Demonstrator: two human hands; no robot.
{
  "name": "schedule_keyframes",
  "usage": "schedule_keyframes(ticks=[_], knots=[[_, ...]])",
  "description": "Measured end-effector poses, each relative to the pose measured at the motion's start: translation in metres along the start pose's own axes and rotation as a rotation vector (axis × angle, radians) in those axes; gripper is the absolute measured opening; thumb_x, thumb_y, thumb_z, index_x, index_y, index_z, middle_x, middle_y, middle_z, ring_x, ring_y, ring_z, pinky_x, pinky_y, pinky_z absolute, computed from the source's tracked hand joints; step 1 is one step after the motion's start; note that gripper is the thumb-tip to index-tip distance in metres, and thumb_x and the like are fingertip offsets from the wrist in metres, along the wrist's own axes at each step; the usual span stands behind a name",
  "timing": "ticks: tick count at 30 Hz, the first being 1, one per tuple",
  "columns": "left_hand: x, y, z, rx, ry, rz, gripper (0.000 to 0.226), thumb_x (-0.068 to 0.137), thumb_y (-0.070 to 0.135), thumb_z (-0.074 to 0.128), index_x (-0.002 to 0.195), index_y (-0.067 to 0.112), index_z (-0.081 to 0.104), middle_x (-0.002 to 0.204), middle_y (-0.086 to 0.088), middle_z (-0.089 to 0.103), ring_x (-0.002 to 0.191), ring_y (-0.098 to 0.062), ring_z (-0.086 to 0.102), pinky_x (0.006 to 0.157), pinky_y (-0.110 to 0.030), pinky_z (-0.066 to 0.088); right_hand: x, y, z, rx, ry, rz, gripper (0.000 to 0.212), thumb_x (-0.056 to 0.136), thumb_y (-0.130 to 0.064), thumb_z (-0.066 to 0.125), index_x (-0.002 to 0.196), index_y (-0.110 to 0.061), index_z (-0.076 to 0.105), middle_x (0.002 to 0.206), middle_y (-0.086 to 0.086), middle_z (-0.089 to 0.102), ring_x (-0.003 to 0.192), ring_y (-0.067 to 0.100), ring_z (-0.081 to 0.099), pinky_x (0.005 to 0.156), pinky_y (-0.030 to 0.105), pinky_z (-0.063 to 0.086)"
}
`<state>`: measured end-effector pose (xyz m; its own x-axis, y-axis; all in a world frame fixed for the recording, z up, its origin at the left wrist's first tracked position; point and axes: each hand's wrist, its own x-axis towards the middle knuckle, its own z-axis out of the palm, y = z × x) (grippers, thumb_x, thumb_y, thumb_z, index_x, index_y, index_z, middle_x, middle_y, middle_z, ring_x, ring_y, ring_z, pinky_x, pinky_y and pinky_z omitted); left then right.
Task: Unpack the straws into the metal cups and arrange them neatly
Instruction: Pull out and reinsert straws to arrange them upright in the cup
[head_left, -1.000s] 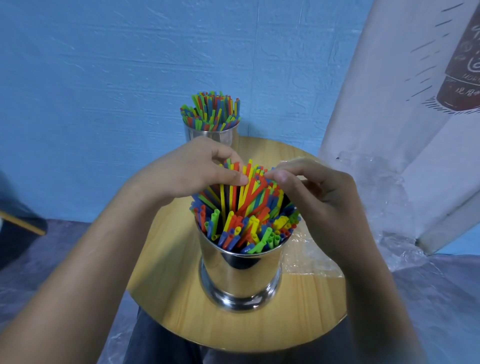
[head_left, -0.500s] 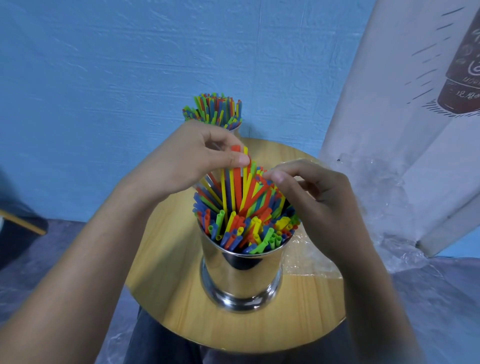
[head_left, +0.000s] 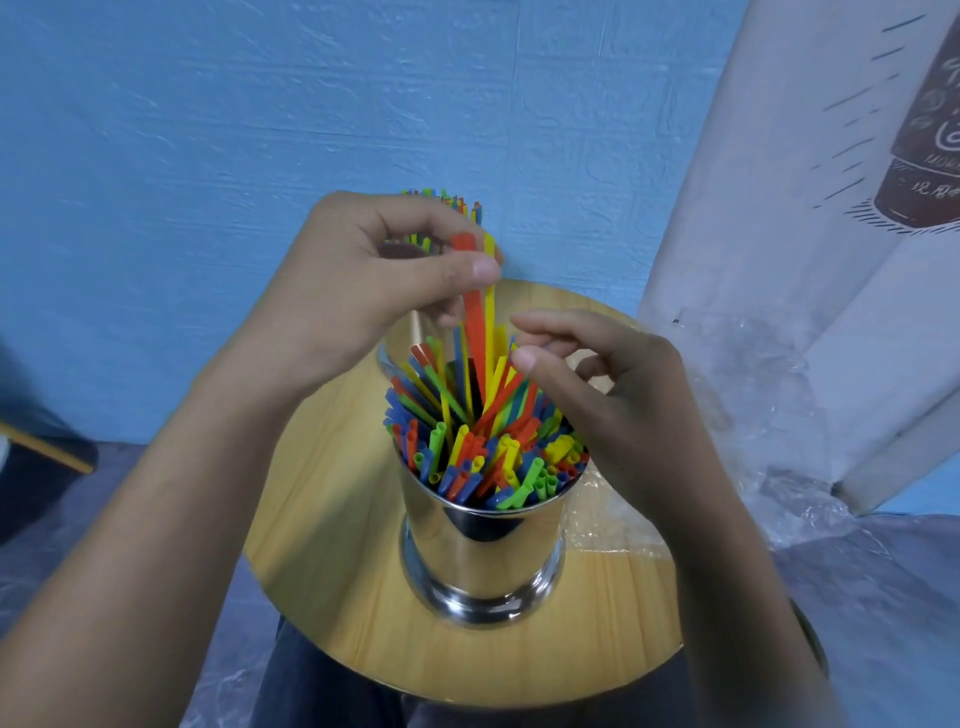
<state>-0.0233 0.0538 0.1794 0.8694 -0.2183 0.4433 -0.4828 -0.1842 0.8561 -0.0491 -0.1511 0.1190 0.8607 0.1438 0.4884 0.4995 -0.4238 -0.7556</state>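
- Left hand (head_left: 374, 291): raised above the near cup (head_left: 483, 561), thumb and fingers pinched on a red straw (head_left: 474, 312) and a yellow straw (head_left: 489, 312) just below their top ends. Both lower ends sit down among the other straws.
- Right hand (head_left: 613, 405): fingers loosely curled, nothing seen in its grasp. The thumb tip is just beside the leaning straws; contact cannot be told.
- Straws (head_left: 483, 452): mixed red, yellow, green and blue, filling the near cup. The front ones stand fairly level, while the middle ones lean and cross, so tidying looks unfinished.
- Near cup: polished steel with a flared foot, upright on the table (head_left: 332, 545) near its front edge.
- Far cup (head_left: 402, 338): mostly hidden behind the left hand, its straw tops (head_left: 441, 200) showing above the knuckles.
- Wrap (head_left: 748, 395): clear plastic, crumpled at the right of the table against a white board (head_left: 779, 182).
- Handling, judged: straws are very light, smooth and thin-walled. They are stiff along their length, yet likely to kink or flatten under a hard pinch, and they slide easily against their neighbours.
- Hold, judged: a light fingertip pinch near the top end, drawing straight up so neighbours are not dragged out.
- Cup, judged: heavy-footed and steady, but slippery. Steady it by the wall if straws bind.
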Motion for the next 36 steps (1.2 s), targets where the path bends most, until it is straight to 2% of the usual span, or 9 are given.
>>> schedule_keyframes(ticks=[5,7,10,14,16,20,24,30,36], knots=[[-0.005,-0.001,0.019,0.018,-0.098,0.04,0.009,0.08,0.017,0.082,0.083,0.013,0.076,0.068,-0.011,0.069,0.059,-0.01,0.063,0.059,-0.025,0.053,0.008,-0.011,0.002,-0.096,-0.024,-0.041,0.023,0.087,-0.051,0.066,0.085,-0.03,0.075,0.071,-0.009,0.058,0.071,0.008,0.049,0.064,0.03,0.035],[-0.006,-0.002,0.021,-0.013,-0.1,0.032,0.006,0.078,0.019,0.081,0.082,0.018,0.076,0.069,-0.006,0.07,0.061,-0.007,0.064,0.061,-0.022,0.053,0.008,-0.011,0.0,-0.085,-0.025,-0.032,0.021,0.088,-0.048,0.067,0.08,-0.03,0.073,0.066,-0.009,0.052,0.066,0.007,0.045,0.061,0.03,0.033],[-0.007,-0.004,0.021,-0.035,-0.115,0.025,0.009,0.076,0.018,0.081,0.083,0.02,0.075,0.072,0.005,0.071,0.066,-0.006,0.064,0.065,-0.023,0.053,0.005,-0.011,0.0,-0.058,-0.05,-0.019,0.022,0.09,-0.047,0.066,0.081,-0.029,0.074,0.065,-0.004,0.054,0.063,0.007,0.045,0.06,0.03,0.034],[-0.008,-0.007,0.02,-0.047,-0.124,0.054,0.015,0.077,0.015,0.081,0.089,0.015,0.072,0.067,0.012,0.065,0.061,-0.003,0.058,0.061,-0.022,0.05,0.003,-0.011,0.001,-0.034,-0.046,-0.02,0.036,0.09,-0.046,0.068,0.073,-0.014,0.07,0.062,0.006,0.054,0.058,0.006,0.041,0.057,0.034,0.036],[-0.009,-0.008,0.018,-0.046,-0.112,0.06,0.018,0.077,0.018,0.082,0.09,0.013,0.07,0.067,0.014,0.064,0.061,-0.001,0.056,0.061,-0.021,0.049,0.003,-0.011,0.0,-0.031,-0.039,-0.027,0.042,0.09,-0.045,0.069,0.068,-0.01,0.065,0.06,0.006,0.05,0.056,0.007,0.038,0.055,0.028,0.033],[-0.009,-0.011,0.014,-0.024,-0.101,0.054,0.015,0.079,0.017,0.081,0.09,0.011,0.072,0.068,0.008,0.067,0.062,-0.009,0.057,0.06,-0.026,0.049,0.004,-0.01,0.0,-0.036,-0.043,-0.023,0.044,0.091,-0.044,0.068,0.067,-0.007,0.063,0.059,0.005,0.047,0.055,0.008,0.038,0.055,0.022,0.031],[-0.009,-0.014,0.012,-0.038,-0.094,0.045,0.012,0.082,0.015,0.078,0.092,0.018,0.073,0.072,-0.002,0.072,0.065,-0.013,0.059,0.061,-0.028,0.049,0.004,-0.01,0.0,-0.021,-0.05,-0.018,0.04,0.092,-0.044,0.067,0.07,-0.011,0.069,0.059,0.001,0.053,0.056,0.008,0.042,0.056,0.021,0.033],[-0.011,-0.015,0.011,0.001,-0.043,0.046,0.011,0.084,0.016,0.076,0.092,0.021,0.073,0.071,-0.001,0.074,0.062,-0.009,0.06,0.06,-0.027,0.049,0.004,-0.01,-0.001,-0.014,-0.059,-0.003,0.031,0.096,-0.04,0.069,0.075,-0.017,0.074,0.061,-0.005,0.061,0.058,0.007,0.05,0.058,0.02,0.036],[-0.01,-0.009,0.022,-0.008,-0.073,0.068,0.015,0.085,0.008,0.078,0.096,0.016,0.073,0.074,0.001,0.074,0.068,-0.009,0.067,0.063,-0.023,0.053,0.005,-0.011,0.0,-0.052,-0.057,0.008,0.033,0.095,-0.036,0.072,0.069,-0.016,0.07,0.05,-0.008,0.047,0.05,0.007,0.042,0.052,0.021,0.029]])
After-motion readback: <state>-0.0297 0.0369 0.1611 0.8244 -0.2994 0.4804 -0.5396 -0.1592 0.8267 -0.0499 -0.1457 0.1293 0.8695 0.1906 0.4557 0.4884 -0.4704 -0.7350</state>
